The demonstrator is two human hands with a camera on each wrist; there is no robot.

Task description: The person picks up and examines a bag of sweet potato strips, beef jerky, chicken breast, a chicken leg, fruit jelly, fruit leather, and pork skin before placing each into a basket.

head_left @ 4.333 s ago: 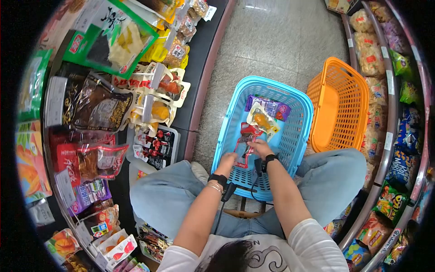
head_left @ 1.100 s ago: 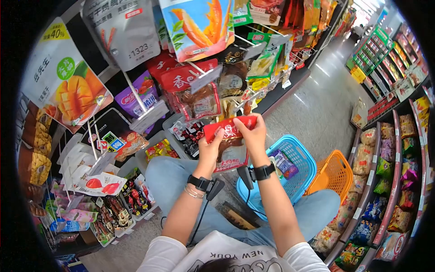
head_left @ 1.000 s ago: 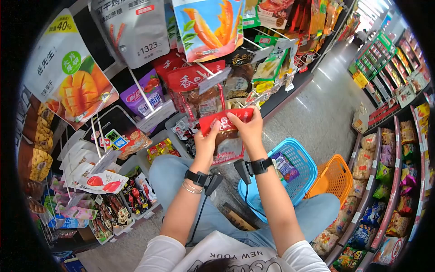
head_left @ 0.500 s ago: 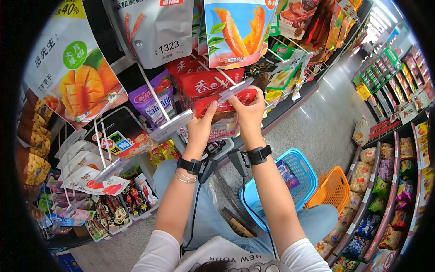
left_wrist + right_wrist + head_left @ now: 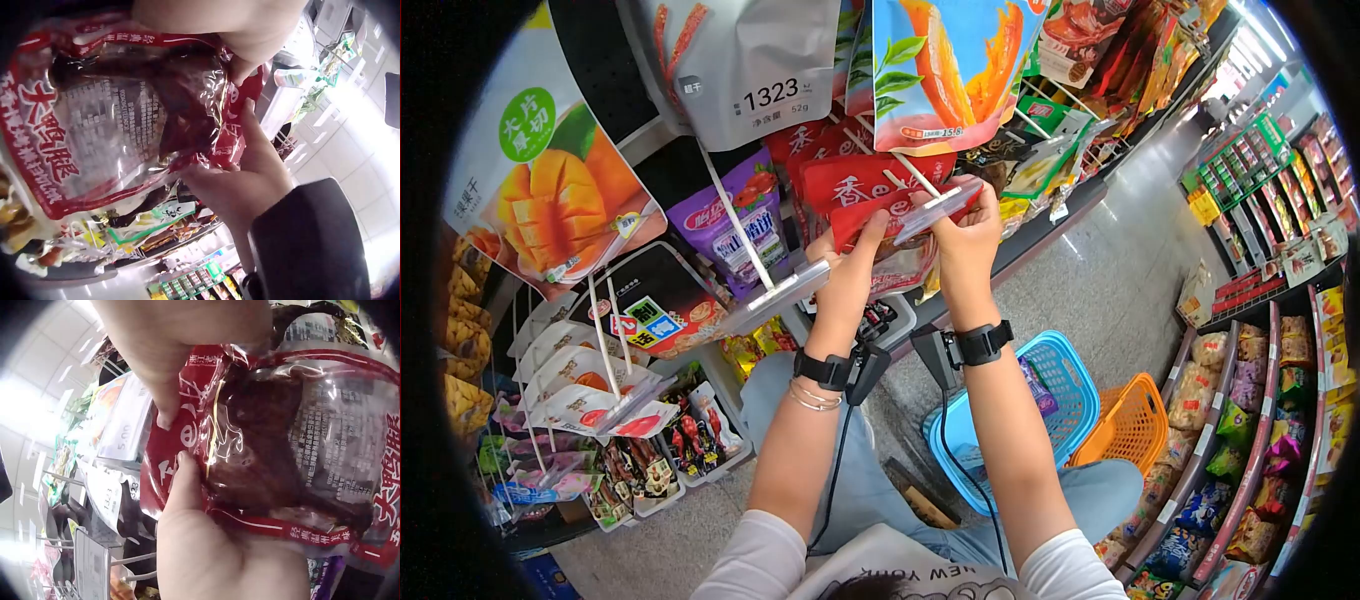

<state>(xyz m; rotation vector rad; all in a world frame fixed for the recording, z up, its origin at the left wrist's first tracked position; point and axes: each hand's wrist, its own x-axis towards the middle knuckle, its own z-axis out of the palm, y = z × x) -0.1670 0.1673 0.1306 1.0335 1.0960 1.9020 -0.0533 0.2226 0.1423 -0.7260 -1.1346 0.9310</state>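
Since the earliest frame, the red pack point(image 5: 259, 444) has moved from inside the blue basket point(image 5: 1082, 392) up to the hanging rack point(image 5: 590, 45), both hands with it.

Left to right:
Mango pouch point(image 5: 560, 205) hangs face out at the left, probably so the print reads from the aisle. Below it, bins point(image 5: 722, 464) line the rack's bottom edge; small loose snacks, so the walls likely stop spills. Purple packet point(image 5: 735, 215) hangs next.

Left hand point(image 5: 847, 280) grips the pack's top left corner, thumb on the red header. Right hand point(image 5: 970, 255) pinches the top right corner the same way. Thumb tips near each other; we read that as keeping the header flat while the body hangs below. Pack is at the front of a hook point(image 5: 912, 175), overlapped by its price label point(image 5: 940, 210) in the head view; we can't tell if they touch. Matching red packs hang deeper in.

Blue basket stands on the floor by the right knee, likely for easy reach; a purple pack point(image 5: 1037, 387) shows inside. Orange basket point(image 5: 1128, 428) is just beside its right edge.

Floor point(image 5: 1050, 265): grey, glossy. Room: narrow shop aisle, bagged snacks shelved along the right, ceiling lights far right.
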